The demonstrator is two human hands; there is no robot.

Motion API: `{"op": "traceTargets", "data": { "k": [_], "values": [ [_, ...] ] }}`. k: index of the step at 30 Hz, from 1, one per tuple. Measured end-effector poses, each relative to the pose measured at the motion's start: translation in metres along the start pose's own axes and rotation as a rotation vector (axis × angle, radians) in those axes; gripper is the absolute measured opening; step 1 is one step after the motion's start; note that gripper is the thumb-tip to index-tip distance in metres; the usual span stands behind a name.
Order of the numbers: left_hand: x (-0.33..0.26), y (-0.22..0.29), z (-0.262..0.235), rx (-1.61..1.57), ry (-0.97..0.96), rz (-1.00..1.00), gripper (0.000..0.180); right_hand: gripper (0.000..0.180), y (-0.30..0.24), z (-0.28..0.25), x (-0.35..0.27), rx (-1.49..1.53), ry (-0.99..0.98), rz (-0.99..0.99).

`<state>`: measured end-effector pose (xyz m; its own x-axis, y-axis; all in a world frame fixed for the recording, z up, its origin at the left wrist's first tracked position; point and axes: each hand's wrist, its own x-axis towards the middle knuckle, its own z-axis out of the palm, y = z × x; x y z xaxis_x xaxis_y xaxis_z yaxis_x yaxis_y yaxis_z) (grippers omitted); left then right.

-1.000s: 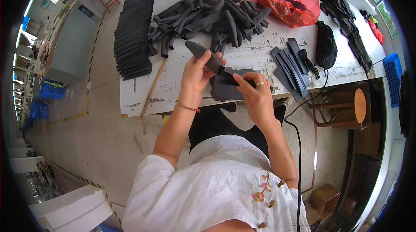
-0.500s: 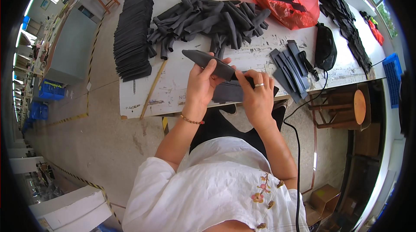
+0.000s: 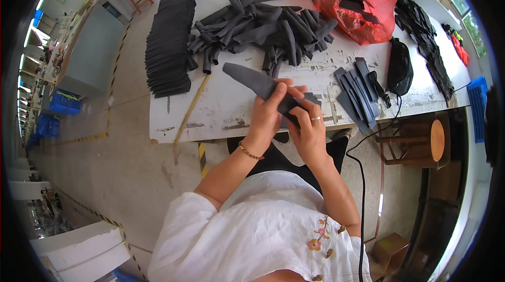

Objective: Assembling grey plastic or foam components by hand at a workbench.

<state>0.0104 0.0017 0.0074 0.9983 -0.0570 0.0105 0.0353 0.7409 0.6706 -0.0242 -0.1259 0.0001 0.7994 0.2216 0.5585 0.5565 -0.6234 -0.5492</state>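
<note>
Above the table's near edge, a dark grey strip of soft fabric-like material slants up to the left, its rounded end sticking out free. My left hand grips it around the middle, thumb on top and fingers underneath. At the strip's lower right end my right hand pinches it, with a ring on one finger. Both hands are close together, and the fingers partly hide that end. Behind the right fingers, part of another dark flat piece shows on the white table.
Dark curled strips lie heaped beyond my hands, left of a red plastic bag. A tall stack of dark pieces runs along the left. Flat strips, a black pouch, a cable and a wooden stool are right.
My left hand has shifted right along the strip, closer to the right hand. More of the strip's left end now sticks out, its broad face turned up. The whole view has shifted slightly.
</note>
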Motion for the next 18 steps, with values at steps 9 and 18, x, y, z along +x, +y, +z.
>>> {"op": "traceTargets", "data": {
  "k": [9, 18],
  "values": [
    [0.003, -0.004, -0.002, -0.146, 0.017, -0.016, 0.029, 0.026, 0.005, -0.015, 0.014, 0.067, -0.081, 0.038],
    [0.002, -0.002, 0.004, -0.166, 0.098, -0.02, 0.033, 0.017, 0.019, -0.01, 0.014, 0.178, -0.044, 0.016]
  ]
}}
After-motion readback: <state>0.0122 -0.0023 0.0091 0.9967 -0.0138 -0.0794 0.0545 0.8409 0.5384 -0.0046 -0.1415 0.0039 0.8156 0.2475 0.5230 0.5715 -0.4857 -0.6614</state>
